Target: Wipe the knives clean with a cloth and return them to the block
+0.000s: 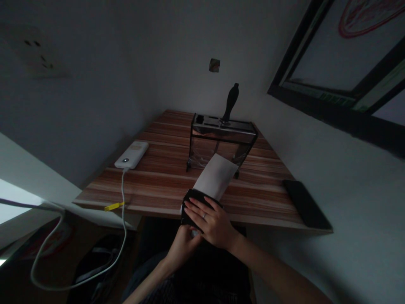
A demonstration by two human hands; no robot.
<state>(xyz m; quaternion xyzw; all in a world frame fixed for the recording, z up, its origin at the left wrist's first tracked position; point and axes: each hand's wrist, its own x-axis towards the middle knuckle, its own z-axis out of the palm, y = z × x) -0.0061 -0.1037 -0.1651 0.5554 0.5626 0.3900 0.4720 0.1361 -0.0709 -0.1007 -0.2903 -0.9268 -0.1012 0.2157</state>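
Flatly, the right hand [215, 223] spreads over a black pouch [190, 199] touching smooth white paper [217, 175]; left hand [182, 247] pinches its edge.

Your right hand [215, 223] lies flat, fingers spread, on a black case [190, 199] at the near edge of the wooden table [164, 177]. Your left hand [183, 245] meets the case's near end from below; its grip is hidden. A white sheet [217, 175] runs from the case towards a metal rack [221, 143] with a black handle [230, 101] standing in it. To the left lies a white power bank [132, 154], its cable [122, 198] hanging over the edge. A dark flat slab [305, 202] lies far right.
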